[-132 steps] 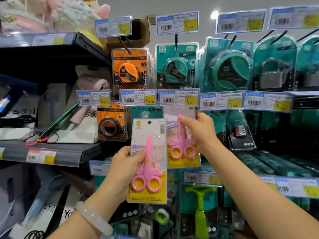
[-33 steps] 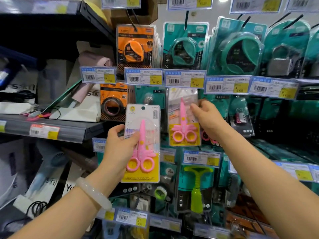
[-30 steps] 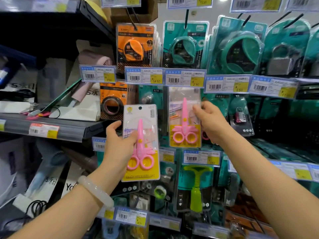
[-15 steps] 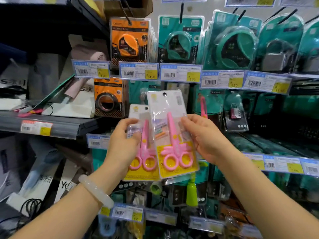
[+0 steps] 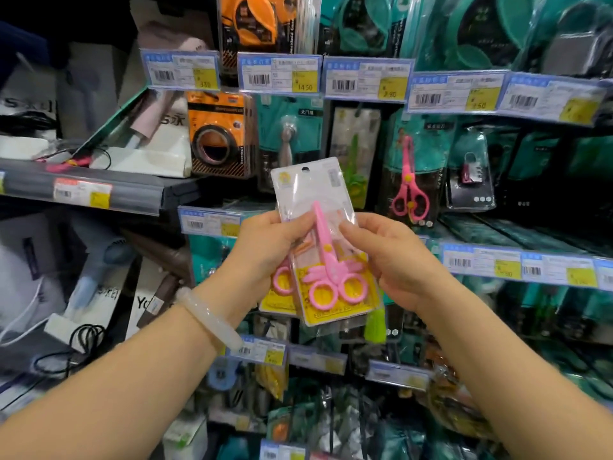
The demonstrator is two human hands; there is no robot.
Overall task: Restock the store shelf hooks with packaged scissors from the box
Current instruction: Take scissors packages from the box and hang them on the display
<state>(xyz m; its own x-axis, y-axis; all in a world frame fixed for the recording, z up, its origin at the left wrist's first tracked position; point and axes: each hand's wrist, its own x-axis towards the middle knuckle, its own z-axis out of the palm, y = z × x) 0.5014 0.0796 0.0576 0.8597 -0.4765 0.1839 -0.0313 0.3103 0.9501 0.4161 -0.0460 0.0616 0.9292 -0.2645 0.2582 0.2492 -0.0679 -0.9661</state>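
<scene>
Two packs of pink scissors are stacked in front of the shelf. The front pack point(image 5: 326, 247) is clear plastic with a yellow card at its foot. Only a pink ring and a yellow corner of the back pack point(image 5: 280, 288) show behind it. My left hand point(image 5: 268, 247) grips the stack's left edge, thumb on the front. My right hand point(image 5: 394, 260) pinches the right edge. On a hook behind hangs a pack of green scissors point(image 5: 356, 154). Another pink scissors pack point(image 5: 409, 180) hangs to its right. The box is out of view.
Blue and yellow price tags point(image 5: 366, 79) run along the hook rails. An orange tape pack point(image 5: 219, 134) and teal lock packs point(image 5: 471, 171) hang around the hooks. A grey shelf point(image 5: 86, 190) with hair dryers juts out at the left.
My right hand took the pink scissors pack off its hook and brought it down onto the pack in my left hand. Both hands now hold the stack lower, away from the hooks.
</scene>
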